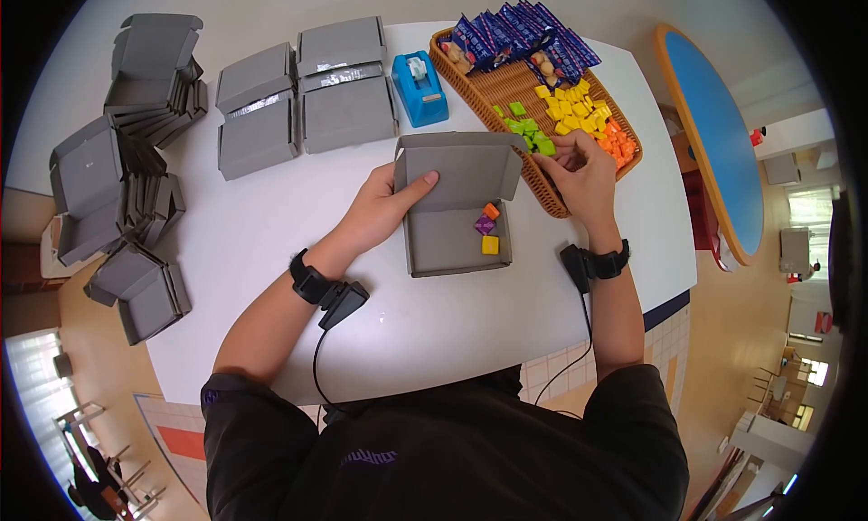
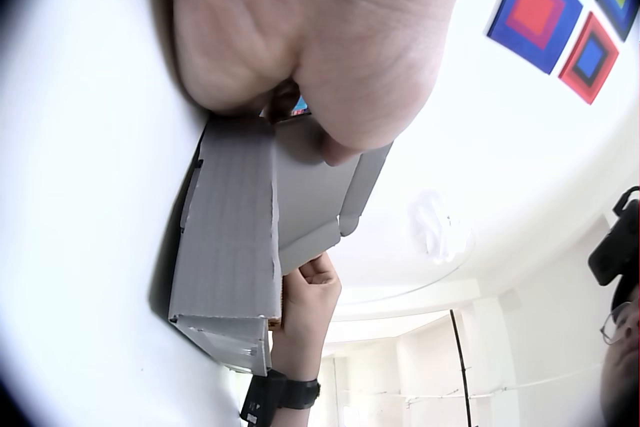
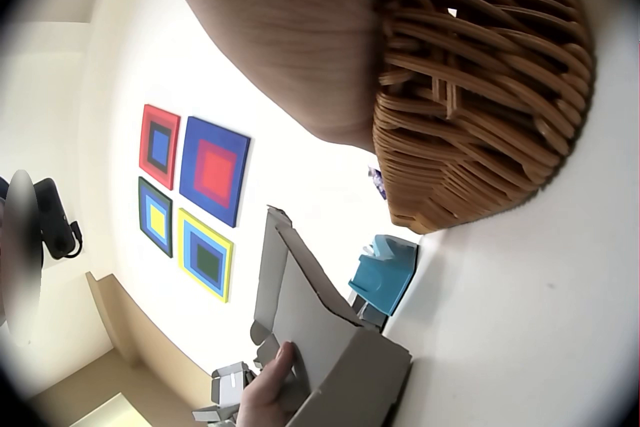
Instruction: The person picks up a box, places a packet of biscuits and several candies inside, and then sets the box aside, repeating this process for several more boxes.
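An open grey cardboard box stands on the table in front of the person, its lid raised at the back. Inside lie an orange wrapped candy, a purple one and a yellow one. My left hand grips the box's left side, thumb over the inner face of the lid. At the wicker basket, my right hand reaches over the near rim, fingers bent beside the green candies. I cannot tell whether a candy sits between its fingertips.
Yellow candies, orange candies and several blue snack packets fill other parts of the basket. A blue tape dispenser stands left of it. Closed grey boxes lie farther left, beside stacks of open boxes.
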Action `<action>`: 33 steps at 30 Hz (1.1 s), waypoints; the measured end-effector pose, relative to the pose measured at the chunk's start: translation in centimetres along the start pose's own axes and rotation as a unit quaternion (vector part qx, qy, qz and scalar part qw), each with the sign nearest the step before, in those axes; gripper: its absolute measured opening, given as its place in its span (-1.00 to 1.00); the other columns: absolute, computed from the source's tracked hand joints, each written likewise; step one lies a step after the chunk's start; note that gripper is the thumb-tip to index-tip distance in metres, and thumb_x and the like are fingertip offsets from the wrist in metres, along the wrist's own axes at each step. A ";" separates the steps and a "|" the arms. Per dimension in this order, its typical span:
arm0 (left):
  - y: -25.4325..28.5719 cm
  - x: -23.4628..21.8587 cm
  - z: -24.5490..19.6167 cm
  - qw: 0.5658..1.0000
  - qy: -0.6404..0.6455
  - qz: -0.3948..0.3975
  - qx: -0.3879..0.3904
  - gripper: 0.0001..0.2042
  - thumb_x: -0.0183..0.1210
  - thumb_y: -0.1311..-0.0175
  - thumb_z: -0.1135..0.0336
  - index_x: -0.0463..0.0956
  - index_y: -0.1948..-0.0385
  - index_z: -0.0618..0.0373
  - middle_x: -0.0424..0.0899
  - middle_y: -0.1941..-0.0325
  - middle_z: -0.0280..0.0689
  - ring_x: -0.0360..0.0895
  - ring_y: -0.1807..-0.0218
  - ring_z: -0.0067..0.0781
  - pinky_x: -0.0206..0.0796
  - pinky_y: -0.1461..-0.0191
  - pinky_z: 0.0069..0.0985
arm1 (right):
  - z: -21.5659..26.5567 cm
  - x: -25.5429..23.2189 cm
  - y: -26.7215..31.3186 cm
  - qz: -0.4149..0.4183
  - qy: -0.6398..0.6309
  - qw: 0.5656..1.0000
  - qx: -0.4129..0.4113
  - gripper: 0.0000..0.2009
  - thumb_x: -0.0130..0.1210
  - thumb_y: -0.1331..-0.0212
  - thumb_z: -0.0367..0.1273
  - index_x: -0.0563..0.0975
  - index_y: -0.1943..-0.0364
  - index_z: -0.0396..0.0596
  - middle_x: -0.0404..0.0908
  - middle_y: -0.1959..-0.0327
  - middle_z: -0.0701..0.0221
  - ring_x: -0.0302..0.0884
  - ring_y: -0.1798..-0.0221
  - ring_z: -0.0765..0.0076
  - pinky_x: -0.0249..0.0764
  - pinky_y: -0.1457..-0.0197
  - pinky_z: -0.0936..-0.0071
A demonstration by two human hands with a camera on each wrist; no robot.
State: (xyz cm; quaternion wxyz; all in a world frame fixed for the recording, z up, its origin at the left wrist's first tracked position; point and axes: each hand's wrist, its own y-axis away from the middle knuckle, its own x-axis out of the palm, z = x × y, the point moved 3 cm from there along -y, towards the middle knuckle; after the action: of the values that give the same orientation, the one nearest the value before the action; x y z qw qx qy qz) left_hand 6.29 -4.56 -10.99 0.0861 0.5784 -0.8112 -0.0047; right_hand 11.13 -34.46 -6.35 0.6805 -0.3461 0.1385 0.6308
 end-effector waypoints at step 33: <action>-0.1 0.0 0.2 1.000 0.011 -0.001 0.003 -0.58 0.15 -0.61 0.09 0.57 -0.21 0.31 0.76 -0.09 -0.22 0.64 -0.12 -0.50 0.45 -0.24 -0.47 | -0.9 -0.2 -0.1 -0.032 -0.046 0.998 0.021 -0.79 0.38 -0.34 -0.33 0.64 0.35 -0.17 0.61 0.50 0.57 0.43 0.45 0.74 0.38 0.34 0.69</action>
State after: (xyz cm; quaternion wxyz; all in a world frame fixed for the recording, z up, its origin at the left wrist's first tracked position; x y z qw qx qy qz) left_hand 6.31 -4.64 -11.21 0.0934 0.5795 -0.8096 0.0044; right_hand 11.47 -35.19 -6.88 0.7130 -0.3066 0.1091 0.6211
